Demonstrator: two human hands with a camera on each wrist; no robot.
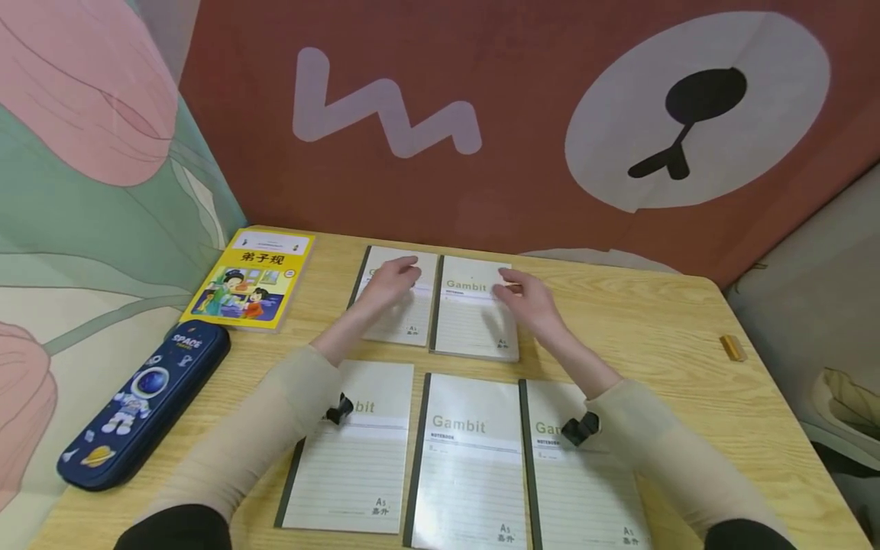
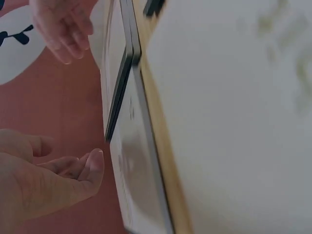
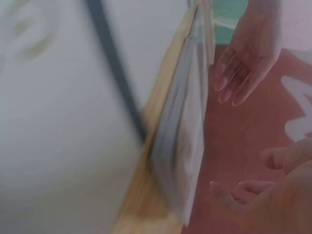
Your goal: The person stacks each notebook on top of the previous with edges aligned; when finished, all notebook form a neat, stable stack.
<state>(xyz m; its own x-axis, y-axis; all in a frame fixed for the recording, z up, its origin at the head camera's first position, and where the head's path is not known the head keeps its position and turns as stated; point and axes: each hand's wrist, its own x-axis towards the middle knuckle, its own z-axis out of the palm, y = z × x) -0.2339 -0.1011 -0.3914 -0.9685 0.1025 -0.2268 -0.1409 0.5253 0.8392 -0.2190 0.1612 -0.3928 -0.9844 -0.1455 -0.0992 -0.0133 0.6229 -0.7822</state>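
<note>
So both hands were empty: the left hand (image 1: 390,284) hovered over the back-left notebook (image 1: 395,330), the right hand (image 1: 532,302) by the right edge of the back-right notebook (image 1: 470,330), fingers loosely bent with thumbs well apart. The wrist views put both above the covers, not gripping anything. My guess is this was an arranging step, between grips; the next move probably called for bringing fingers down onto an edge. The back-right one looked like a stack, but the wrist shots were too blurry for me to count.

Closer in lay a front-left notebook (image 1: 344,473), a front-middle notebook (image 1: 470,477) and a front-right notebook (image 1: 584,493), all flat on the tabletop (image 1: 619,321). Covers read "Gambit" and "NOTEBOOK", with what looked like "A5 嘉升" at the bottom; a sleeve cut the front-left title to "bit". Off left, the yellow book (image 1: 250,279) said 弟子规, and the navy pencil case (image 1: 147,405) said "SPACE" above an astronaut.
</note>
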